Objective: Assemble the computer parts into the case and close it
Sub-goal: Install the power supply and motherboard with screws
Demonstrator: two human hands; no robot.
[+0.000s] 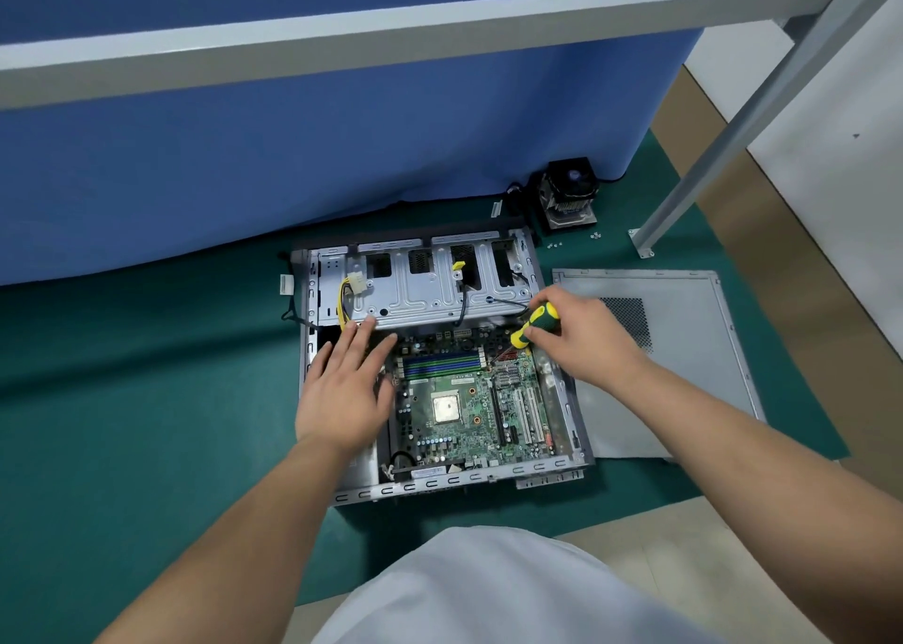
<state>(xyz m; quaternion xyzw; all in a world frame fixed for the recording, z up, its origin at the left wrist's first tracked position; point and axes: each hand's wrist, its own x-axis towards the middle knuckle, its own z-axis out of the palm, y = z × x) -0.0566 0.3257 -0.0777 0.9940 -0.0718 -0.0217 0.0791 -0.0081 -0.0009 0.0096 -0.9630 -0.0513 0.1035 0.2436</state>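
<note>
Left hand (342, 389) is lying flat, fingers spread, arm reaching forward. Right hand (581, 338) is curling tight around a handle, forearm angling in.

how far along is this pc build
Done: green motherboard sits in the open grey metal case. In hand: right hand works a yellow-green screwdriver at it; left hand rests flat. Left: black cooler fan and grey side panel lie outside.

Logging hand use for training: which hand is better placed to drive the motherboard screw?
Right. The right hand already grips the screwdriver, its tip down at the motherboard. The left hand lies open and flat, steadying the board's left side.
</note>
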